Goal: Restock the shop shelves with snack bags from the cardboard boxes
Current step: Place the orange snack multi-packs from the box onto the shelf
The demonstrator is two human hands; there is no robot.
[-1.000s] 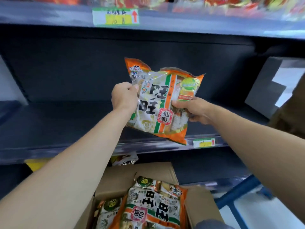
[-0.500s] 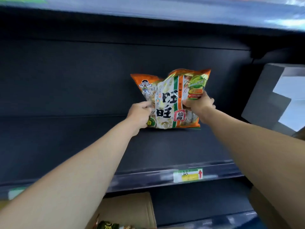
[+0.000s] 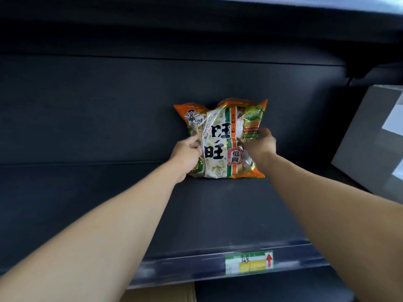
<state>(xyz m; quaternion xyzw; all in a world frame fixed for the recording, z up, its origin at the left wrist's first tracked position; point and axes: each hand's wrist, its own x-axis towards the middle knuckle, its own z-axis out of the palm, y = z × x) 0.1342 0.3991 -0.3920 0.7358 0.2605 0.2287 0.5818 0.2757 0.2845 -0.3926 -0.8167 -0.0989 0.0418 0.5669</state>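
An orange, white and green snack bag [image 3: 222, 136] stands upright at the back of the dark shelf [image 3: 109, 203], against the rear panel. My left hand [image 3: 185, 153] grips its left edge and my right hand [image 3: 260, 144] grips its right edge, both arms stretched deep into the shelf. The bag's bottom rests on the shelf surface. A sliver of the cardboard box [image 3: 161, 293] shows below the shelf's front rail.
A price label with a red arrow [image 3: 248, 261] sits on the shelf's front rail. The underside of the upper shelf [image 3: 218, 18] hangs overhead. A grey side panel [image 3: 370, 138] bounds the shelf at the right. Bare shelf surface stretches to the left of the bag.
Both hands carried the bag from in front of the shelf edge to the back of the shelf, where it now stands. The box has dropped nearly out of view.
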